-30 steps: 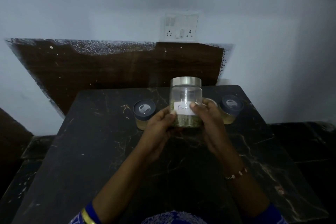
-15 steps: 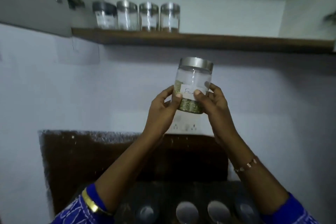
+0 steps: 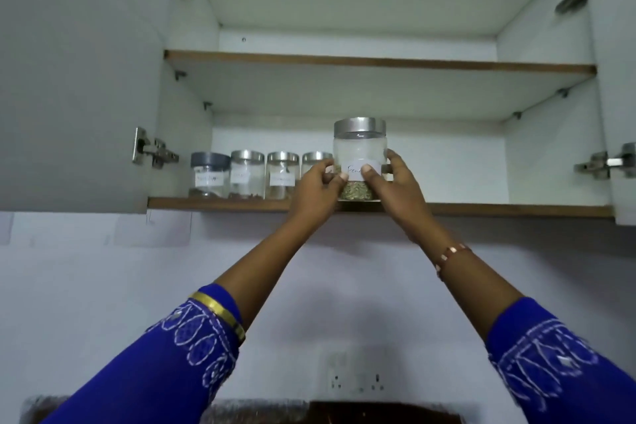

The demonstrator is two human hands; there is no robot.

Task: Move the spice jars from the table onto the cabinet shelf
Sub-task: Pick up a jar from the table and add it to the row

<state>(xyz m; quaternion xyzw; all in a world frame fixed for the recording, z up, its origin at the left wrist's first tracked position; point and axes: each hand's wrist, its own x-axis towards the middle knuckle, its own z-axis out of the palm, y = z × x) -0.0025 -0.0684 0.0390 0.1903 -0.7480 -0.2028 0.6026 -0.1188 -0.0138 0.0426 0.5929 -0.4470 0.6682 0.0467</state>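
Observation:
A clear spice jar (image 3: 359,151) with a silver lid, a white handwritten label and green-brown seeds at its bottom is held at the front edge of the lower cabinet shelf (image 3: 499,209). My left hand (image 3: 315,190) grips its left side and my right hand (image 3: 395,186) its right side. The jar's base is level with the shelf edge. To its left several labelled jars (image 3: 246,174) stand in a row on the same shelf, the leftmost one (image 3: 209,175) with a dark lid. The table is out of view.
The cabinet's two doors (image 3: 75,79) hang open at left and right, with metal hinges (image 3: 151,150). An upper shelf (image 3: 378,63) sits above. The lower shelf to the right of the held jar is bare. A wall socket (image 3: 358,382) is below.
Both hands lifted the jar off the table and raised it to the lower cabinet shelf. The view tilted up from the table to the open cabinet.

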